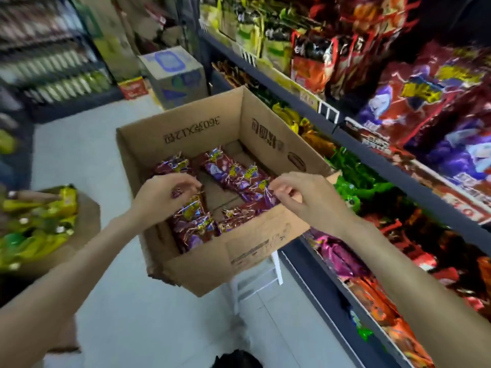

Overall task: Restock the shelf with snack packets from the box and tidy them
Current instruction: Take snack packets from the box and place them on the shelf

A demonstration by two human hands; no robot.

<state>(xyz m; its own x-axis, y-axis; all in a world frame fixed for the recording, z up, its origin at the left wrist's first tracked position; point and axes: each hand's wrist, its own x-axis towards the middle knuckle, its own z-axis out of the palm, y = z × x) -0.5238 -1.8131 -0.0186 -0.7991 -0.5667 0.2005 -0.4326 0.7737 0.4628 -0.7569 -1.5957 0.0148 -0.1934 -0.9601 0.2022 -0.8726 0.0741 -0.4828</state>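
Observation:
An open cardboard box [186,134] stands on a white stool in front of me and holds several dark red and purple snack packets [233,173]. Over the box's left side, my left hand [166,193] has curled fingers pinching the top of one packet [190,208]. At the box's near right rim my right hand [303,196] pinches the edge of another packet [268,201]. The shelf [372,158] on the right is hung and stacked with the same red and purple packets [430,112] and other snacks.
A second box [87,221] with yellow and green packets [39,221] sits at the left. A blue-printed carton [175,75] stands on the floor behind. A drinks shelf [53,62] fills the far left. Grey floor runs between the shelves.

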